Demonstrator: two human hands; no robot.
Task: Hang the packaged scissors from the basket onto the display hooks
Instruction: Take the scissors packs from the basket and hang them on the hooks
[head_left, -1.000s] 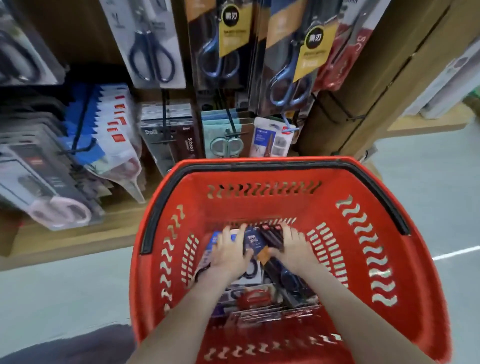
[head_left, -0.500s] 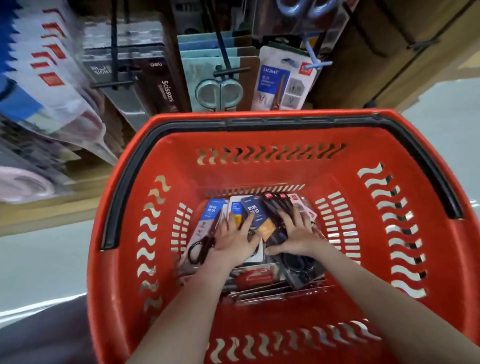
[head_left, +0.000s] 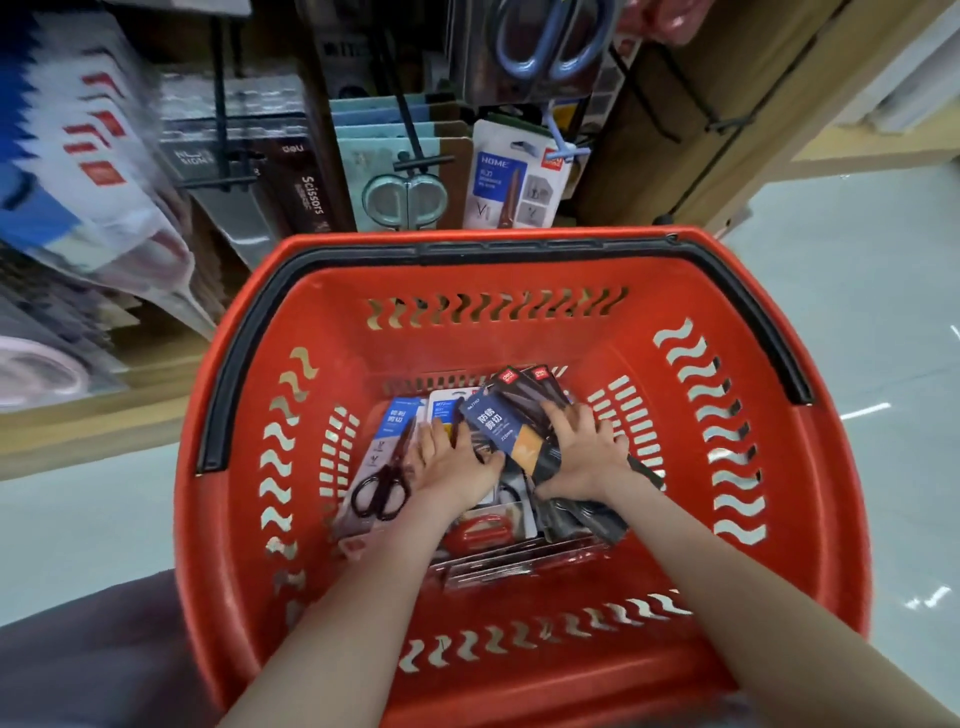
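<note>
A red basket (head_left: 519, 283) with a black handle sits in front of me, holding several packaged scissors. My right hand (head_left: 582, 452) curls over a stack of dark packs; the top one is dark blue (head_left: 493, 421) with an orange patch, and its far end is tilted up. My left hand (head_left: 452, 462) lies flat with fingers spread on a white pack beside it. A blue-and-white pack with black-handled scissors (head_left: 387, 457) lies at the left, and red-handled scissors (head_left: 483, 532) show below my hands. Black display hooks (head_left: 415, 161) carry hung packs above the basket.
The wooden display holds teal cards with grey scissors (head_left: 405, 200), a white "HOME" pack (head_left: 511, 179) on a pale blue hook, and dark "Scissors" boxes (head_left: 306, 202). White and blue packs (head_left: 93, 156) crowd the left. Grey floor lies to the right.
The view has tilted down and drawn closer to the basket. My right hand has closed around the dark packs and tipped their far end up. My left hand stays pressed on the white pack.
</note>
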